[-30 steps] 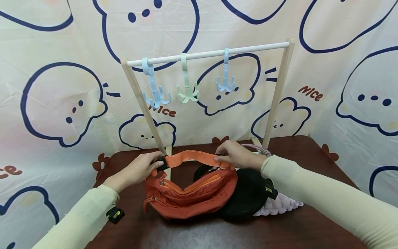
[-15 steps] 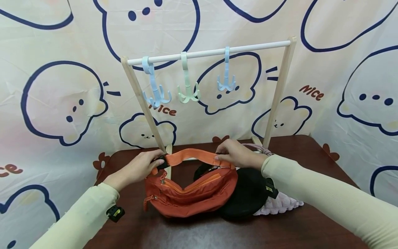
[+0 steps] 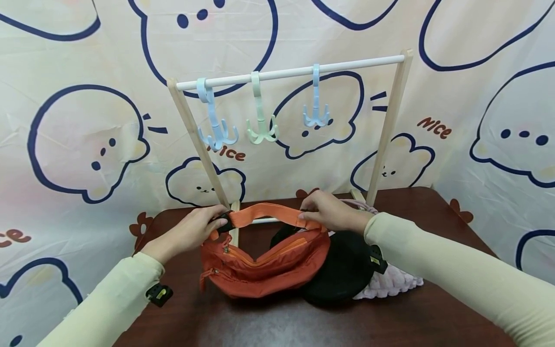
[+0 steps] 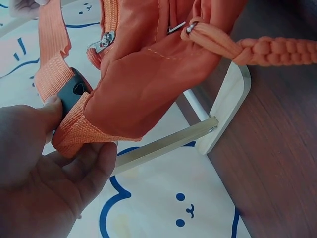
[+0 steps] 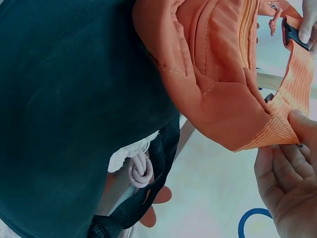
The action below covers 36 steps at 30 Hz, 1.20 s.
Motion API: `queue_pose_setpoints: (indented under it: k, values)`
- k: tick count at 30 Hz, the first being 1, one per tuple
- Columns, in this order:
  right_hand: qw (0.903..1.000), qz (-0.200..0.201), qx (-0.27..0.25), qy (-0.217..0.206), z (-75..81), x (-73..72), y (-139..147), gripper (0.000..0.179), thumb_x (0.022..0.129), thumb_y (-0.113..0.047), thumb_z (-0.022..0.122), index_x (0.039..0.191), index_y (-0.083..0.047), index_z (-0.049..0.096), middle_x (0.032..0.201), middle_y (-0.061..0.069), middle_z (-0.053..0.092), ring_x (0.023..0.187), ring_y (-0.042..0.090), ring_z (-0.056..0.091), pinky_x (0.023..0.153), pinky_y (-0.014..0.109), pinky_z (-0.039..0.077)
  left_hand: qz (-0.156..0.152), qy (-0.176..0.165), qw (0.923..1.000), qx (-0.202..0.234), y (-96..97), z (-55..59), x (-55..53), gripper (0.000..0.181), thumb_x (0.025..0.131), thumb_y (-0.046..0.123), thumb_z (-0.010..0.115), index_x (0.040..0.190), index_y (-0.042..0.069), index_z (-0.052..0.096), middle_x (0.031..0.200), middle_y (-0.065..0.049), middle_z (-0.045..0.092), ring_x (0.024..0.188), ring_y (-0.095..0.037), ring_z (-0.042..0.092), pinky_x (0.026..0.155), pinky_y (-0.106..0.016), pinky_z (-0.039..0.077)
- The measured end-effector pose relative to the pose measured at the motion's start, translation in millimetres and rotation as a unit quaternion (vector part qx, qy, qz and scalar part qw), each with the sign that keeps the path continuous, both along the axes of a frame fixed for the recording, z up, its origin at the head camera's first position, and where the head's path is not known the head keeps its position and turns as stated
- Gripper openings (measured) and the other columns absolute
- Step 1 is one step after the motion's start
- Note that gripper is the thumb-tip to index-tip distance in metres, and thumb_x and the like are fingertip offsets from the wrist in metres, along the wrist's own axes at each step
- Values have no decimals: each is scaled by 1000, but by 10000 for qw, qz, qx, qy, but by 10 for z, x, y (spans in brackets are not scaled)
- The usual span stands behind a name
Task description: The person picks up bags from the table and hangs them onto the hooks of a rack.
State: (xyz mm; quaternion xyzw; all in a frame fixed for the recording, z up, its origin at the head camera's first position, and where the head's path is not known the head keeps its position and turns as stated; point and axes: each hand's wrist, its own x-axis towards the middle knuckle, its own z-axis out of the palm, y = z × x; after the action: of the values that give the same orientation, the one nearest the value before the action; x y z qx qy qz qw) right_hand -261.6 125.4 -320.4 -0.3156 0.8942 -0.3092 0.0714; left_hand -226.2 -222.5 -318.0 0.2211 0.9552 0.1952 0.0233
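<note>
The orange waist bag [image 3: 264, 270] is in the middle of the scene above the near part of the table [image 3: 277, 332], slung below both hands. The left hand [image 3: 199, 229] grips the strap [image 3: 265, 211] at the black buckle [image 3: 225, 222]; the right hand [image 3: 331, 212] pinches it near the bag's right end. Both grips are narrow, on webbing. Whether the underside touches the table, I cannot tell.

If either pinch loosens, that end would probably drop, since the soft body sags between. The bag's right end overlaps the black bag [image 3: 347, 274] in the head view, so a sideways pull might drag it. Stray thumb pressure could perhaps undo the buckle.

The left wrist view shows the thumb on the buckle's edge and a braided cord [image 4: 277, 51] on the bag's zip. The right wrist view shows a black strap [image 5: 166, 153] beside a knotted pale cord [image 5: 140, 171], a possible snag. Only the head view shows the hooks [image 3: 261, 120] on the far rail [image 3: 295, 73].
</note>
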Motion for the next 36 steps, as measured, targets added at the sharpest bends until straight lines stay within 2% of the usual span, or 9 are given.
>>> queue_pose_setpoints:
  k: [9, 23, 32, 36]
  values:
    - [9997, 44, 21, 256, 35, -10, 3, 14, 98, -18, 67, 99, -7, 77, 90, 3, 75, 77, 11, 59, 73, 27, 49, 15, 53, 10000, -35, 6, 26, -7, 24, 106, 19, 53, 126, 10, 62, 113, -12, 69, 99, -23, 63, 86, -46, 51]
    - [9997, -129, -25, 218, 115, -18, -9, 17, 99, -18, 67, 101, -5, 76, 89, 5, 73, 73, 13, 57, 68, 26, 47, 68, 200, 9998, -39, 29, 70, 7, 23, 106, 19, 53, 125, 11, 62, 114, -12, 69, 95, -22, 61, 82, -43, 50]
    - [9993, -112, -128, 342, 167, -12, 5, 16, 99, -18, 67, 98, -6, 77, 86, 3, 73, 71, 11, 57, 67, 26, 46, 45, 378, 9992, 80, 46, 117, 1, 20, 106, 19, 53, 121, 12, 63, 99, -5, 68, 84, -19, 57, 76, -39, 44]
    - [9987, -149, -174, 452, 176, -12, 17, 16, 99, -19, 66, 99, -6, 77, 89, 3, 74, 73, 12, 58, 69, 26, 47, 46, 456, 9989, 83, 60, 137, -3, 20, 106, 19, 53, 122, 11, 62, 99, -5, 68, 84, -18, 56, 75, -38, 44]
